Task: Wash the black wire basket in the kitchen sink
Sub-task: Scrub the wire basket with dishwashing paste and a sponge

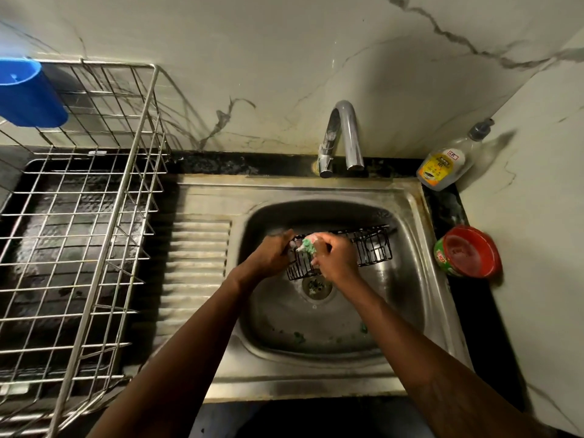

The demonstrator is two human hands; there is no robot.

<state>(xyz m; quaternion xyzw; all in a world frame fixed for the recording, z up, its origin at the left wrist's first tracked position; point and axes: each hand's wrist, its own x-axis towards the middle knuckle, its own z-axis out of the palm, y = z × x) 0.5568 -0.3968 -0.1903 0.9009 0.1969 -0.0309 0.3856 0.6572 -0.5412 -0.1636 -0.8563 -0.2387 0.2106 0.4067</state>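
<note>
Black wire basket [363, 248] sits inside the steel sink [407, 279], just above the drain [316, 286]. Long axis runs left-right across the bowl, right end tipped slightly toward the back wall of the sink; open top seems to face up and toward the tap [343, 137], hard to be sure. Basket's left end is covered by both hands.

Left hand [271, 254] grips the basket's left end, fingers curled closed around the wire rim. Right hand [335, 256] is closed on a green-and-white scrubber [307, 245], fingers bunched tight, pressing it against the top wires at the basket's left part. Both hands nearly touch each other over the basket.

Relative to the sink: a clear dish soap bottle [442, 165] lies tilted at the back right corner on the bench; a red-lidded tub [467, 251] stands on the right edge; a steel wire dish rack [79, 222] stands to the left past the ribbed drainboard, with a blue cup [28, 93] hung at its far corner.
</note>
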